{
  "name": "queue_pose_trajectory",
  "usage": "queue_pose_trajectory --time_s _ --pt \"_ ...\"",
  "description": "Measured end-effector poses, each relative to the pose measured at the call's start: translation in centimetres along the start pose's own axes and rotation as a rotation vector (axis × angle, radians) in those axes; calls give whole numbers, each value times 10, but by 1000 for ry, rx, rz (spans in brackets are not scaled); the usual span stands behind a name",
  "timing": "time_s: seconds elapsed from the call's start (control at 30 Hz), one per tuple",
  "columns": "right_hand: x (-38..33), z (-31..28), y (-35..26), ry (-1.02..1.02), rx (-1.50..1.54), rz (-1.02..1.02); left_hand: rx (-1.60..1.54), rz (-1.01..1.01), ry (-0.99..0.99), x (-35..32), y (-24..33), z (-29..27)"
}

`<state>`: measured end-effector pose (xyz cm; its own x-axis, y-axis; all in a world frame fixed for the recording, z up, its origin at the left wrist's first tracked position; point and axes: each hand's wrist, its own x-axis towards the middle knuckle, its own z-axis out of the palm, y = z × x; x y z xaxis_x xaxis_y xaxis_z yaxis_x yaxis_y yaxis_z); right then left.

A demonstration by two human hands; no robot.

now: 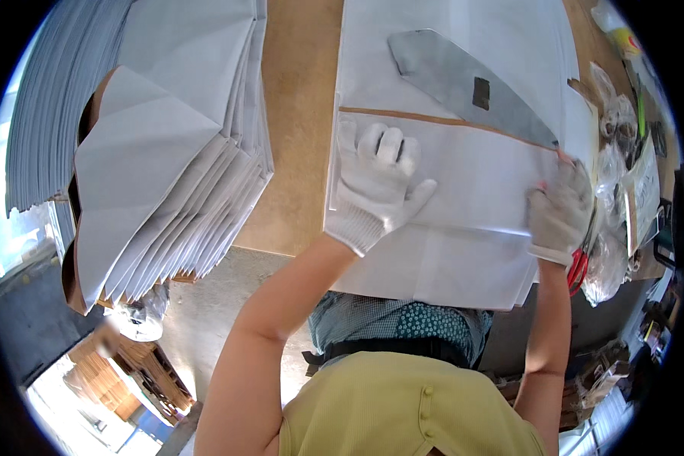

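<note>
My left hand [381, 171], in a white knit glove, presses on a folded white paper sheet [463, 182] with a brown edge, thumb spread to the side. It holds nothing. My right hand [561, 211], also gloved, is at the sheet's right edge, its fingers blurred by motion. Just beyond its fingertips is the pointed end of a flat grey plate [452, 76] with a dark rectangular mark. This plate lies on the white paper past the fold. Beside my right wrist are red scissor handles [577, 271], partly hidden.
A stack of folded white paper pieces [148, 167] with brown inner sides overhangs the table on the left, next to a thick pile of sheets [61, 106]. Bare brown tabletop [296, 91] runs between the stacks. Clear plastic bags [608, 262] crowd the right edge.
</note>
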<state>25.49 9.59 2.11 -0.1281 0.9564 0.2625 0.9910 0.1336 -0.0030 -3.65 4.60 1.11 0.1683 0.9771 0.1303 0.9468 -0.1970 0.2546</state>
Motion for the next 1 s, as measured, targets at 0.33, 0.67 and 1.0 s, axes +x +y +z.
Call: queue_pose_trajectory --time_s 0.33,0.67,1.0 --pt "-9 27 -67 138 523 -218 -3 -14 202 6 -5 15" --pt "-25 27 69 258 204 -235 -73 213 368 24 0 15" --pt "-3 -101 5 202 539 -476 24 426 398 -13 62 -88"
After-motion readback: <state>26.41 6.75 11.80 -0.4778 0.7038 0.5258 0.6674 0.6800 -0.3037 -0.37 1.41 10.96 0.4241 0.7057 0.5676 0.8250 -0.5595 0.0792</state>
